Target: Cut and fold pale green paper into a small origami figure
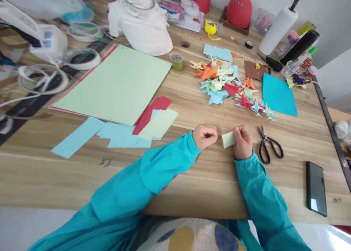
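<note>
Large pale green card sheet (115, 84) on a light wooden table (192, 178), light blue paper strips (82, 136) and red paper scrap (150, 114) just below it, heap of small multicoloured folded paper shapes (227, 84) to its right, turquoise paper sheet (278, 95), black-handled scissors (270, 147) and black smartphone (316, 188) farther right of it.

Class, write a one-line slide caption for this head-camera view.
Right hand pinches a pale green paper beside the closed left hand, with scissors and folded paper shapes nearby.

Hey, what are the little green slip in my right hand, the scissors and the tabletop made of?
Green slip in the right hand: thin matte paper, flat with crisp edges. Scissors: dark handle loops, likely plastic or coated metal; blades look metal. Table: light wood grain, possibly laminate, slight sheen.
</note>
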The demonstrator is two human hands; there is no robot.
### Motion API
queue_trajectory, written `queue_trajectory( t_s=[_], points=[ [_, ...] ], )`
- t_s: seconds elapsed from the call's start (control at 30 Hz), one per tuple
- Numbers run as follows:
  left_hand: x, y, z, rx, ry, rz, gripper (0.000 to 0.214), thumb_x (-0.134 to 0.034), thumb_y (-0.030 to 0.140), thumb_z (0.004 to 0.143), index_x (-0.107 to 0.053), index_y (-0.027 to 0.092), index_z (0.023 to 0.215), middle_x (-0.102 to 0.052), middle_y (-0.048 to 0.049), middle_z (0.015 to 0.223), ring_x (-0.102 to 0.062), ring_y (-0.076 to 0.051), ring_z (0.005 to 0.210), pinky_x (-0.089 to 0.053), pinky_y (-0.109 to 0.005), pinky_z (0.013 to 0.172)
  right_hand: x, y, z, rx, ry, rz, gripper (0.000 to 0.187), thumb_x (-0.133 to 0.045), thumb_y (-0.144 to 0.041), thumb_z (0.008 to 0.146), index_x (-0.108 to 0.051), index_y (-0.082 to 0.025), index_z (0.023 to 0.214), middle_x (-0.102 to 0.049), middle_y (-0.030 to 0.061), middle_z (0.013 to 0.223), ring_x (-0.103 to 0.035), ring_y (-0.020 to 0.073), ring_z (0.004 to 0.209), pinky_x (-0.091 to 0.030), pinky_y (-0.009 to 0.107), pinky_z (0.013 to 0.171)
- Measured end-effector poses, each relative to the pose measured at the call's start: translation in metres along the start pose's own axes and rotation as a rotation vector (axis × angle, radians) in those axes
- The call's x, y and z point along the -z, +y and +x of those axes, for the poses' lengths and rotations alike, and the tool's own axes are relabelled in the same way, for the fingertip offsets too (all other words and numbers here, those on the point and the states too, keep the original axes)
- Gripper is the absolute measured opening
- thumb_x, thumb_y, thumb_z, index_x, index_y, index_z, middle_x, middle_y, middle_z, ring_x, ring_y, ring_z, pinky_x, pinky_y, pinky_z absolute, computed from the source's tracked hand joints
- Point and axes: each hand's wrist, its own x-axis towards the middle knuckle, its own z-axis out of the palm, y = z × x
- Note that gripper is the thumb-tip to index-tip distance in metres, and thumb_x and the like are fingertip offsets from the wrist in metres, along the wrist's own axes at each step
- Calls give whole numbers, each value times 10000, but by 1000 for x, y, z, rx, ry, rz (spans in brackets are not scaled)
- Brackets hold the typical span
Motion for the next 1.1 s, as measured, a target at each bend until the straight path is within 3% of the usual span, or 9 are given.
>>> queue_trajectory(
  t_s=[0.23, 0.37, 0.5, 0.63, 0.83, 1.1],
  points=[
    [-6, 8, 1, 105, 53, 41, 127, -596, 244, 670, -547, 128, 650, -490, 9, 608, -421, -67, 497, -344, -196, 459, -7, -14, -5, 31, -92, -119, 283, -539, -452, 746, -479, -191, 655, -457, -37, 554, -399, 95, 501, -338, 225, 477],
    [-7, 6, 2, 140, 74, 43, 150, -571, 257, 700, -560, 123, 632, -483, 12, 600, -400, -60, 479, -317, -196, 444, -6, -16, -6, 19, -124, -111, 269, -544, -440, 747, -486, -192, 661, -447, -42, 543, -394, 93, 493, -334, 225, 476],
    [-3, 6, 4, 181, 136, 5, 190, -554, 294, 720, -553, 123, 636, -469, 13, 586, -420, -83, 527, -336, -215, 483, -6, -16, -7, 43, -257, -151, 214, -557, -389, 753, -536, -186, 688, -492, -23, 579, -434, 106, 536, -364, 241, 522],
    [-1, 8, 6, 155, 102, 91, 221, -541, 303, 737, -541, 125, 604, -450, 13, 581, -419, -93, 562, -352, -228, 531, -8, -17, -9, 79, -347, -194, 169, -538, -343, 771, -561, -183, 722, -523, -2, 644, -459, 120, 595, -373, 255, 563],
    [-1, 8, 6, 145, 104, 93, 230, -537, 304, 742, -536, 127, 594, -439, 11, 592, -416, -97, 576, -355, -234, 550, -6, -15, -8, 79, -355, -197, 178, -546, -313, 751, -527, -185, 630, -472, -19, 581, -419, 112, 547, -347, 252, 531],
    [0, 10, 7, 285, 168, 11, 246, -562, 334, 705, -540, 125, 578, -449, 16, 579, -429, -95, 570, -352, -221, 520, -5, -12, -8, 68, -344, -164, 108, -564, -275, 716, -548, -189, 652, -532, -1, 623, -471, 126, 579, -382, 264, 546]
  ],
)
